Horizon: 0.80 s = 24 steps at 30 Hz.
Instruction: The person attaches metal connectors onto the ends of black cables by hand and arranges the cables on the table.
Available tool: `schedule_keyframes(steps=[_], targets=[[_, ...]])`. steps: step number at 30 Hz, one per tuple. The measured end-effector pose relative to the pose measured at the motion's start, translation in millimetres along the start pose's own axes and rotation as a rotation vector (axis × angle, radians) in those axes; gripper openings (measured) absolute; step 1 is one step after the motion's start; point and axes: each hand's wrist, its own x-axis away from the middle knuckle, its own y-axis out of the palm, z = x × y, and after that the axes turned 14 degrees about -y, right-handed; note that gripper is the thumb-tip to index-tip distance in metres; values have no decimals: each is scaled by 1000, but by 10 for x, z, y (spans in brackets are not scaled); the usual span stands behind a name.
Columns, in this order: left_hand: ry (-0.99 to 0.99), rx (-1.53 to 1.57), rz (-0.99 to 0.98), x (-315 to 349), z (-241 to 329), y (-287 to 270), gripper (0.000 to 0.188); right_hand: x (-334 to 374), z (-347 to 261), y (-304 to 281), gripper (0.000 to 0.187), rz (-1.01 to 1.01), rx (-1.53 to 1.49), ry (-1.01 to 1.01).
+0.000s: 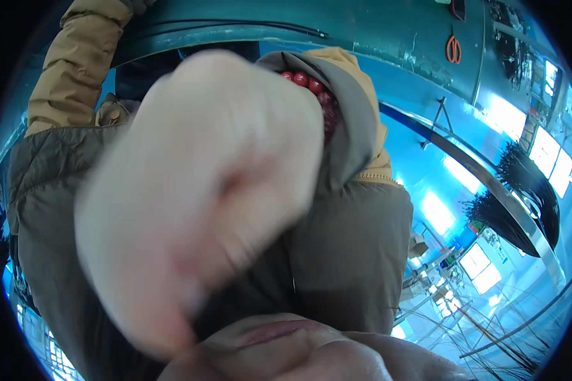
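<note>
My right hand (203,165) is raised very close in front of the view and blurred by motion. Its fingers look curled in and closed; whatever they hold, if anything, is hidden. A bracelet of red beads (314,86) circles the wrist, just inside a grey-brown cuff (353,127). On the left, my left arm in a padded tan sleeve (76,70) reaches up to the green table (381,28). Only a dark grey cuff end shows at the upper edge, and the left hand itself lies out of sight.
Thin black strands (235,24) lie along the table's near side. Scissors with orange handles (453,49) rest toward its right end. Bundles of black fibres (505,219) stand by a curved metal rail (476,166) on the right. Bright windows (480,267) show beyond.
</note>
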Motion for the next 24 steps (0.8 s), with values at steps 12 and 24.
schedule_keyframes(steps=[12, 24], targets=[[-503, -310, -92, 297, -334, -379, 36, 919, -335, -2549, 26, 473, 2049, 287], [-279, -84, -75, 87, -596, -518, 34, 783, -509, -2780, 17, 282, 2071, 634]])
